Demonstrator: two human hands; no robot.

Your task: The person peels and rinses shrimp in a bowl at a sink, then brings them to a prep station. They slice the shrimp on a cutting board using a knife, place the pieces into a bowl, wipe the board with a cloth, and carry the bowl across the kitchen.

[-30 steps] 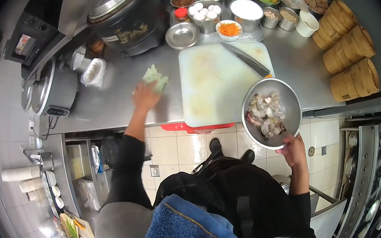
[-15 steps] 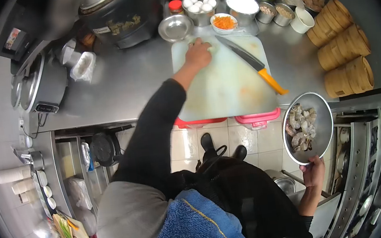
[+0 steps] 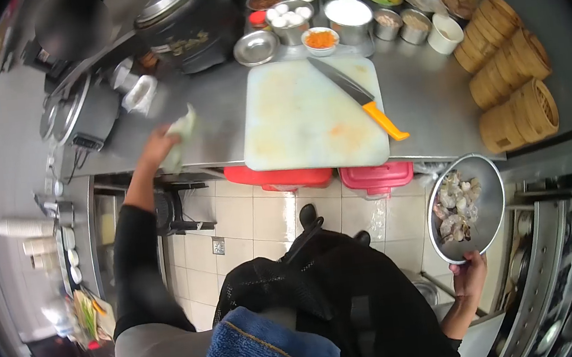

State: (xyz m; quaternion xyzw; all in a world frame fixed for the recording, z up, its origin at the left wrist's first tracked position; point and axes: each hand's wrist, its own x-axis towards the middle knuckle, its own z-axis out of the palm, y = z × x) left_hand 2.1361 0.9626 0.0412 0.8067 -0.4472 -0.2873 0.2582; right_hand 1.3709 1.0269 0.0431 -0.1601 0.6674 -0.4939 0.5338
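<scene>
My left hand (image 3: 158,148) is closed on a pale, whitish-green cloth (image 3: 185,128), blurred by motion, above the steel counter left of the cutting board. With my right hand (image 3: 471,274) I grip the near rim of a metal bowl (image 3: 485,226), tilted off the counter's front edge. Raw shrimp (image 3: 458,205) lie inside it. The white cutting board (image 3: 293,118) rests on the counter between my hands. A knife (image 3: 361,96) with a yellow-orange handle lies diagonally across its right side, the handle end near the board's right edge.
Behind the board stand a bowl of eggs (image 3: 289,17), shredded carrot (image 3: 320,38), a small metal dish (image 3: 256,48) and several filled tins. Bamboo steamers (image 3: 510,68) are stacked at right. A large dark cooker (image 3: 188,31) is at back left. Red tubs (image 3: 279,176) sit below the counter edge.
My left hand has gone from the board's far left part out to the left, carrying the cloth. My right hand still holds the bowl. The view has shifted slightly.
</scene>
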